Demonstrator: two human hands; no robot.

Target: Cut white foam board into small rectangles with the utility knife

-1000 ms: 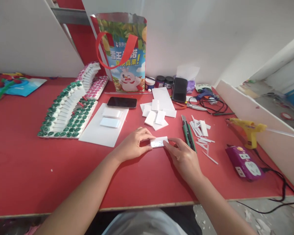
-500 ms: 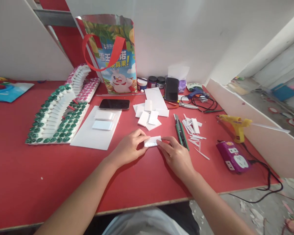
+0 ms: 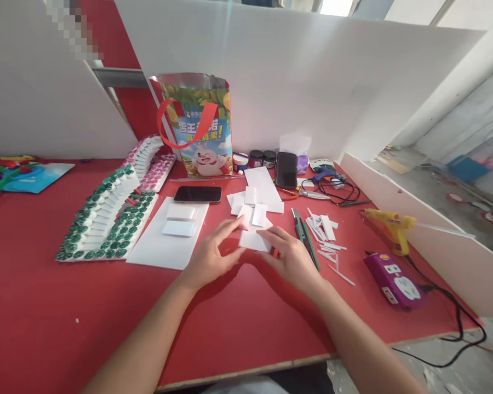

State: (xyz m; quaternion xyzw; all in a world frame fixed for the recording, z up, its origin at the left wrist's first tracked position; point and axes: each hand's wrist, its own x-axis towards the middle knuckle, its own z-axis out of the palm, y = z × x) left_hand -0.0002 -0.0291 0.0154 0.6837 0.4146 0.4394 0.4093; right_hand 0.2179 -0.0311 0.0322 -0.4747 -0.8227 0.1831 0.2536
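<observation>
A small white rectangular board piece (image 3: 252,241) is pinched at its right edge between the thumb and fingers of my right hand (image 3: 291,256). At its left side my left hand (image 3: 211,254) has thumb and forefinger spread apart. The left thumb tip lies by the piece's lower left corner; whether it touches, I cannot tell. Just behind, several white board pieces (image 3: 259,214) lie loosely overlapping. A green utility knife (image 3: 306,238) rests right of my right hand, beside a heap of white offcuts (image 3: 322,227).
Two stacked-looking white pieces (image 3: 178,229) lie on a larger white board (image 3: 156,254), with a phone (image 3: 198,193) behind. Green-and-white decorated pieces (image 3: 107,224) stand left. A printed bag (image 3: 205,131) is at the back. A yellow glue gun (image 3: 390,224) and purple power strip (image 3: 394,280) sit right.
The held piece has tilted and now shows a plain white face instead of a shiny speckled one. My left fingers have spread from its edge. The camera view has tipped upward.
</observation>
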